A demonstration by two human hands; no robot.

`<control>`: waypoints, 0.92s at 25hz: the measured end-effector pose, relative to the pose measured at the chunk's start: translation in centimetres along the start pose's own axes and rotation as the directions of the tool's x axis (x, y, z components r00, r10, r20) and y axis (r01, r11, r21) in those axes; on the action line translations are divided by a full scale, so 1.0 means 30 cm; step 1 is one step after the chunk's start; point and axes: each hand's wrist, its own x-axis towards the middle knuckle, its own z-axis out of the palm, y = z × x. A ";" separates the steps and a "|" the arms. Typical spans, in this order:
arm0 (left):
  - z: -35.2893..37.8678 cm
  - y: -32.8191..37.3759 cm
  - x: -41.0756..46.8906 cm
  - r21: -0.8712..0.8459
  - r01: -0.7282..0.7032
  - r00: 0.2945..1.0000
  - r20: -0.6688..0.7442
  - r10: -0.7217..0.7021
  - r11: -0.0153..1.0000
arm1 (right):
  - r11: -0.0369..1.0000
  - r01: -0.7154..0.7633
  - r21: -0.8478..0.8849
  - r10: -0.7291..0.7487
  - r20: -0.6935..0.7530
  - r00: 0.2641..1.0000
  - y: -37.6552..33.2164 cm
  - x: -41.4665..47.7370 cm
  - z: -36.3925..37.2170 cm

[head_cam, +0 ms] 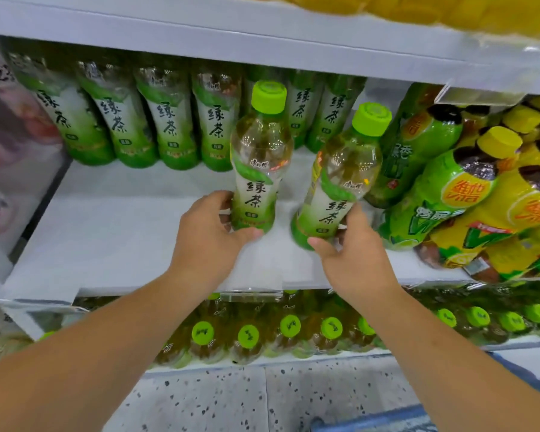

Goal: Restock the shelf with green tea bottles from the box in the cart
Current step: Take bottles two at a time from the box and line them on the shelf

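Observation:
Two green tea bottles with lime caps are over the white shelf (113, 232). My left hand (209, 232) grips the base of the left bottle (259, 157), which stands upright. My right hand (353, 251) grips the base of the right bottle (340, 182), which tilts to the right. Behind them a row of several green tea bottles (169, 120) lines the back of the shelf. The box and the cart's inside are out of view.
Yellow and green drink bottles (468, 194) crowd the shelf's right side. Pink-labelled bottles (10, 135) stand at the left. A shelf board (262, 35) hangs close overhead. The lower shelf holds several green-capped bottles (290, 332). A blue cart edge (387, 419) shows at the bottom.

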 end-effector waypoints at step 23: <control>0.186 0.066 0.315 -0.027 0.189 0.934 -0.303 -0.188 0.982 | 0.986 0.080 0.143 -0.067 -0.094 0.993 -0.011 0.437 0.139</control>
